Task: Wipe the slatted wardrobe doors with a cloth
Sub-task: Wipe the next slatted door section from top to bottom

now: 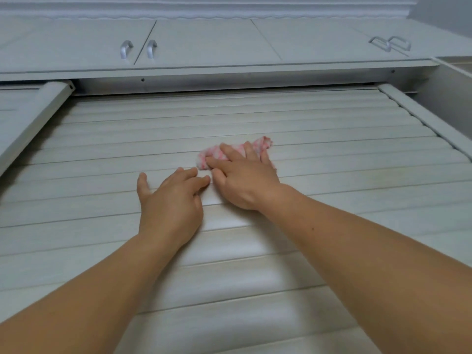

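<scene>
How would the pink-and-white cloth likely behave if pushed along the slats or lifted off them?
The cloth lies bunched and crumpled under the right hand, so it is probably soft and floppy. It likely slides easily over the smooth slatted door, though folds may catch at slat edges.

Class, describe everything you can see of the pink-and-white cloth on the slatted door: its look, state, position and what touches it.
The pink-and-white checked cloth looks like soft woven fabric, bunched into a crumpled wad, not spread flat. It lies against the pale slatted wardrobe door, some slats below the door's top rail. The right hand presses it to the slats with straight fingers laid over its middle, so only its ends show. The left hand rests beside it on the door, not touching the cloth.
</scene>
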Demonstrator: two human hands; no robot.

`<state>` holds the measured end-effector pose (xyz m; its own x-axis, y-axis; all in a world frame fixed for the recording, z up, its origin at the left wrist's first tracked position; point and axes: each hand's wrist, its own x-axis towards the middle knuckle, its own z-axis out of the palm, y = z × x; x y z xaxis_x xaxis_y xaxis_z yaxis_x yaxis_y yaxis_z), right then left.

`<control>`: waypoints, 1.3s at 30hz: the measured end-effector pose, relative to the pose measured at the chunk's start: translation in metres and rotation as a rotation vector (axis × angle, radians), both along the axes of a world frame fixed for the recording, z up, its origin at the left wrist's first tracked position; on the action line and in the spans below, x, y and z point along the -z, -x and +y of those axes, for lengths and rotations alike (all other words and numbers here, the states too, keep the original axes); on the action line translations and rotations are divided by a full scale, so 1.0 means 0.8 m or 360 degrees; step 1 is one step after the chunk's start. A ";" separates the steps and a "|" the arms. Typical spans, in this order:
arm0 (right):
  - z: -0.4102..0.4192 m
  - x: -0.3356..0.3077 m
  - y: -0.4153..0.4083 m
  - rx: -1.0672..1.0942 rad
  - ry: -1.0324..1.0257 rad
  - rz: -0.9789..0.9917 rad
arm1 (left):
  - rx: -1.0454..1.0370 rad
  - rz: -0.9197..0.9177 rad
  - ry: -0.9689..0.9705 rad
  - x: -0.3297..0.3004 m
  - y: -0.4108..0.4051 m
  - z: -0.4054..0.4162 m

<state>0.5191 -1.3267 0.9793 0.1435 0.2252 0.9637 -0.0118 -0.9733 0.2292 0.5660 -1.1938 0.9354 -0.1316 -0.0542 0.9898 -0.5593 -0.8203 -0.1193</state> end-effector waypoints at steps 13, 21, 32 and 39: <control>-0.158 0.024 0.051 0.0056 -0.0580 -0.0314 | 0.0111 0.0046 -0.0007 -0.004 0.005 0.001; -0.012 0.016 0.005 0.0082 -0.0168 -0.0120 | 0.0209 0.0078 0.0013 -0.007 0.007 0.006; -0.049 0.056 0.015 0.0126 -0.0668 -0.0141 | 0.0144 0.0036 -0.0127 -0.009 0.002 0.025; -0.053 0.075 0.016 0.0086 -0.0183 -0.0102 | -0.0061 -0.0038 0.0018 -0.002 0.010 0.003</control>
